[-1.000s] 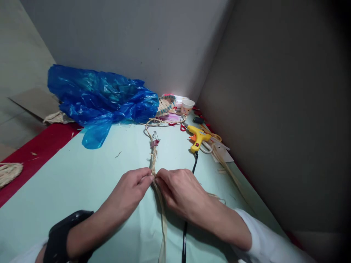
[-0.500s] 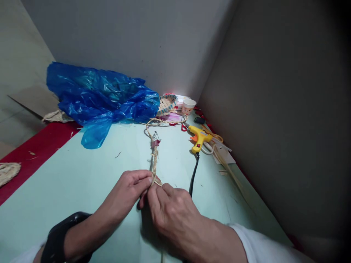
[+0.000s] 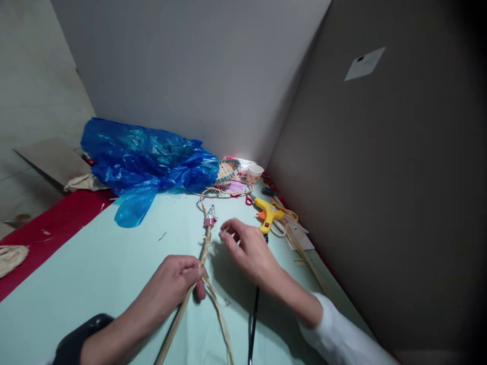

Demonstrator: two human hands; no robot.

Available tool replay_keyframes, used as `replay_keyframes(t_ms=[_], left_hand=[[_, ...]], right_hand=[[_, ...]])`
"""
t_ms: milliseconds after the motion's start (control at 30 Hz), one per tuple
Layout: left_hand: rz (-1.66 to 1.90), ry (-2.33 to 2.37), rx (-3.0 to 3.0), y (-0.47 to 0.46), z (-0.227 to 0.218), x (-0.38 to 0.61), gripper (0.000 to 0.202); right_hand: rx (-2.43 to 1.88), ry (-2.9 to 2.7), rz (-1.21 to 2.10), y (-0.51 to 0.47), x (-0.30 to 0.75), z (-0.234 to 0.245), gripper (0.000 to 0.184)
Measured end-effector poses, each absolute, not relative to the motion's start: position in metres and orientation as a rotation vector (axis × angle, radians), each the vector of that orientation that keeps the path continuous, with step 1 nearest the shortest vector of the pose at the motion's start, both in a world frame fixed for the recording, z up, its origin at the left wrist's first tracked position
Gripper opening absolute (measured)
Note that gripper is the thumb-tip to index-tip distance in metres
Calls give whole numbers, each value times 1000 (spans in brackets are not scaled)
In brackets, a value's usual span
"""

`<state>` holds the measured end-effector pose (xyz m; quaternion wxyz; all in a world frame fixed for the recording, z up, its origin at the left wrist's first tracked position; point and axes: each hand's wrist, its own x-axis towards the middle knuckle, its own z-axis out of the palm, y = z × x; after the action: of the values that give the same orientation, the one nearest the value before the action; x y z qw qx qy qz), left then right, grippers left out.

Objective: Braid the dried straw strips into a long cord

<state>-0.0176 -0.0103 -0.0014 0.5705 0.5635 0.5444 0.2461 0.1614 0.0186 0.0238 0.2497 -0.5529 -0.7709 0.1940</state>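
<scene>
Between thumb and fingers, my left hand [image 3: 182, 279] pinches a pale straw braid [image 3: 206, 247] where its loose strands [image 3: 219, 315] part. Those strands run down toward me, some to the left and one to the right. A pinkish binder clip [image 3: 209, 220] grips the braid farther up, and beyond it the braid curves away in a thin loop. To the right of the clip, my right hand [image 3: 249, 248] hovers over the table with its fingers curved and apart, touching nothing. Its shadow falls on the pale green surface [image 3: 152, 284].
A crumpled blue plastic bag [image 3: 152, 157] lies along the back wall. Beside it are a woven basket [image 3: 228, 170] and a paper cup [image 3: 254, 173]. On the right rests a yellow glue gun [image 3: 269, 213] with a black cord, near white-handled scissors [image 3: 279, 230]. A woven piece [image 3: 12, 259] sits far left.
My right hand has let go of the strands and lifted up and away toward the clip. My left hand still pinches the braid. The view has tilted upward.
</scene>
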Motion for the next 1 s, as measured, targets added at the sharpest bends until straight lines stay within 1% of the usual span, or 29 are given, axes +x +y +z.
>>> replay_keyframes(t_ms=[100,167,367,600,800,1000], left_hand=[[551,1316,1372,-10,1,-20,33],[532,1340,1378,-9,1,-22,32],[458,1346,1371,-6,5,-28,29],[378,1460,1693,2,10,-33,33],[230,1620,1982,16,19,-46,34],[18,1850,2224,35,24,-62,30]], right_hand=[[-1607,-2097,523,62,159,22,36],[-1622,-2097,551,86,152,17,35],[-1581,-2092,642,115,134,8,11],[-1558,-1985,790,121,141,11,8],[-1457,-1841,1036,130,152,8,2],[-1308,-1621,1354,131,157,8,10]])
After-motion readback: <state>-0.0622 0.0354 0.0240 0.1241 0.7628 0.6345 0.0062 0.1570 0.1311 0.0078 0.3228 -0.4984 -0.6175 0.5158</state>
